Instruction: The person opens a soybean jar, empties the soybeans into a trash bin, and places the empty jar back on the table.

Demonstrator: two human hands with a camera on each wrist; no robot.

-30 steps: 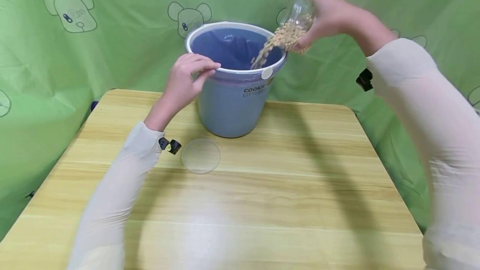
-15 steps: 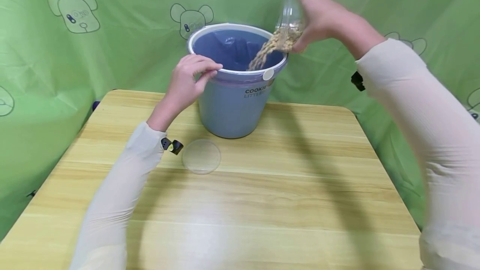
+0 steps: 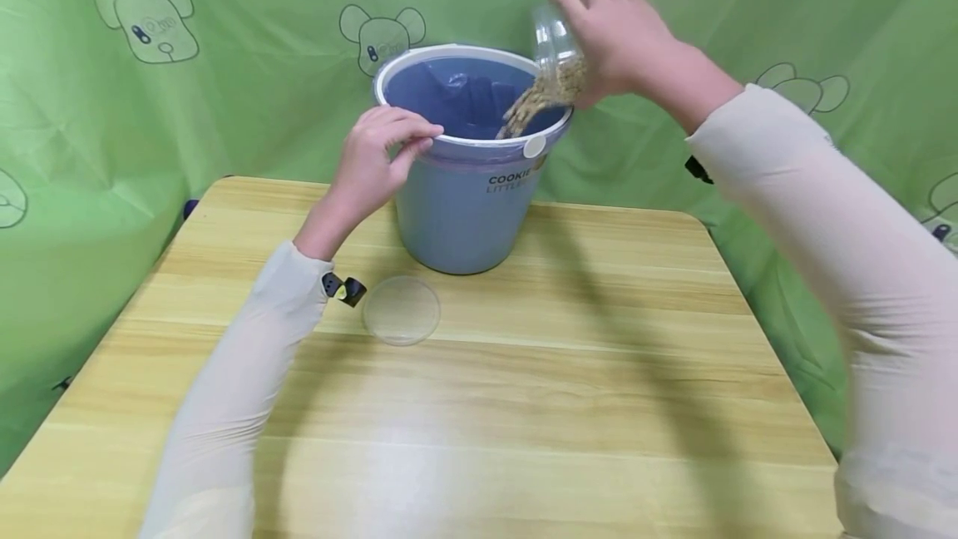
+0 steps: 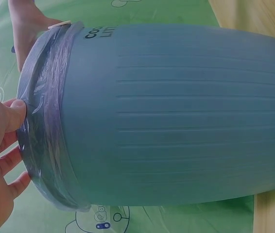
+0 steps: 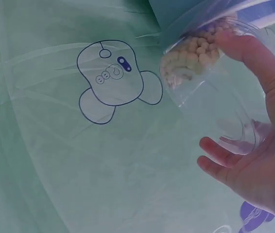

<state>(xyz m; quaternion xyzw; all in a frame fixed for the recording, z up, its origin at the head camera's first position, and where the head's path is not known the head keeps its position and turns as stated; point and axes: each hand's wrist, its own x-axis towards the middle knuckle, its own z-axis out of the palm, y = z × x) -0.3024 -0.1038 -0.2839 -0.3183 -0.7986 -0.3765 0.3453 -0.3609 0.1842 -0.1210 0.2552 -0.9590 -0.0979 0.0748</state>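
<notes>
A blue trash bin (image 3: 460, 223) with a white rim and a blue bag lining stands at the back of the table. At the front left of its rim my left hand (image 3: 374, 155) pinches the edge; in the left wrist view the thumb (image 4: 17, 112) presses the bagged rim. Above the bin's right side my right hand (image 3: 617, 44) grips a clear jar (image 3: 552, 33), tipped with its mouth toward the bin. Small beige beans (image 3: 566, 83) pour from it over the rim. The right wrist view shows beans (image 5: 196, 56) gathered toward the mouth. The bin's bottom is hidden inside.
A clear round lid (image 3: 402, 311) lies flat on the wooden table (image 3: 524, 406), in front of the bin. Behind the table hangs a green curtain (image 3: 254, 73) printed with cartoon bears.
My right hand has moved left with the jar and tipped it further. Fewer beans show in the jar as they stream into the bin. My left hand stays on the rim.
</notes>
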